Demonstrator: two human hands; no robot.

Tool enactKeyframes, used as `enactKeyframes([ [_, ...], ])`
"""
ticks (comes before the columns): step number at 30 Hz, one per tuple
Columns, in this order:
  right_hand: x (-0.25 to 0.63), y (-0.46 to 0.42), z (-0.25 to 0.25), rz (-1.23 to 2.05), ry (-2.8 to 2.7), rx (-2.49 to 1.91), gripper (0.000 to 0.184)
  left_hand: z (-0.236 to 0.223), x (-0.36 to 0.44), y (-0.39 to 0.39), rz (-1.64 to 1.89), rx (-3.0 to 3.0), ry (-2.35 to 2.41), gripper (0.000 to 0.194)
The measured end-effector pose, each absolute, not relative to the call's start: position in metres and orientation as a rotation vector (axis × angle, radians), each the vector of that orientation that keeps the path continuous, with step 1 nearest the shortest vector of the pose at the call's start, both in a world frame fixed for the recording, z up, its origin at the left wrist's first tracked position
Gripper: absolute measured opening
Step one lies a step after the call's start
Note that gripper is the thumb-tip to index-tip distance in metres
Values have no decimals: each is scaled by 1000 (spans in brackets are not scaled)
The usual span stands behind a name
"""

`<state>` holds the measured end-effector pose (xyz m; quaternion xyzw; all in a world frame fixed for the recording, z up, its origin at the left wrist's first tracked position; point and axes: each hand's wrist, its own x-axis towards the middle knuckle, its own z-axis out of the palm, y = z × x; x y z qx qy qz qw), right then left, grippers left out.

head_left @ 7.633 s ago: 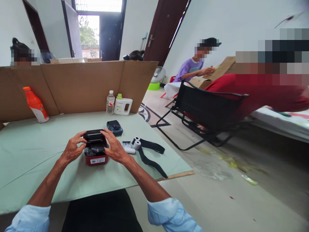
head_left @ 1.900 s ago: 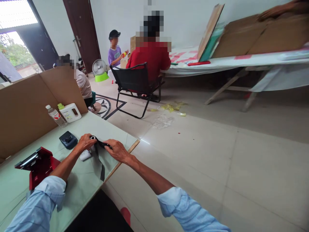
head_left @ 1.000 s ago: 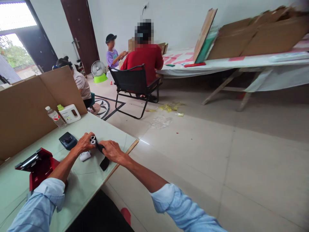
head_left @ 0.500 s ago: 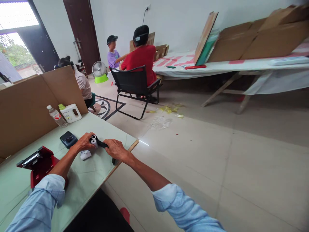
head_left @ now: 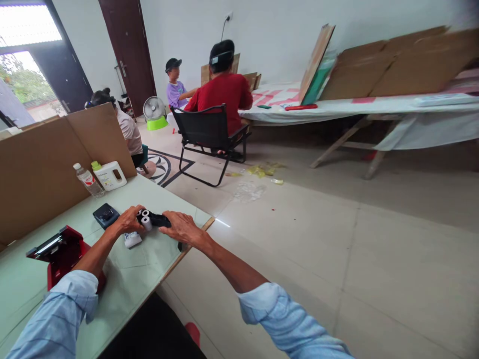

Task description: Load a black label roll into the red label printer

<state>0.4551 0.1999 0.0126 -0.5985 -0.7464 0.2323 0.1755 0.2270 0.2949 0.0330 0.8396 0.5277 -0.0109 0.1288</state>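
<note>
Head view: 2 bare hands at work over corner of pale green table, blue sleeves rolled up.
L hand: fingers curled, clamped on side of white rolls; exact fingertip contact partly hidden.
R hand: fingers together, pinched on black strip; far fingertips hidden.
Rolls: between the hands, nr table corner, hollow ends facing cam; at least 2 visible, side by side.
Strip: runs from rolls across to R hand.
Dark bit: small dark end below R hand, at table edge; can't tell if same strip.
White pack: on table, just below L hand, print on top part.
Blue device: dark, flat on table, just beside L wrist.
Red box: lid up, on table, partly behind L forearm.
Bottle + jug: clear bottle next to white jug w/ green cap, both by cardboard wall.
Co-workers: person in red top in black chair, back to cam; person in purple top beyond; person in pale top behind cardboard wall.
Floor: yellow scraps + clear plastic nr chair; fan on green base.
Far R: long table w/ white/pink cover, folded cardboard on top.
</note>
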Motion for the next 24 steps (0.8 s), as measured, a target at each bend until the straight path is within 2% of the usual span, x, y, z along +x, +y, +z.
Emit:
enactKeyframes([
  [13,452,200,19,591,-2112,-1657,41,52,210,285,-38,2413,1615,84],
  [18,443,190,22,396,-2065,-1603,40,66,192,266,-44,2413,1744,71],
  [21,424,174,20,297,-2060,-1462,28,80,181,241,0,2433,1780,59],
  [24,395,156,11,329,-2142,-1313,14,103,169,200,295,2502,1741,45],
])
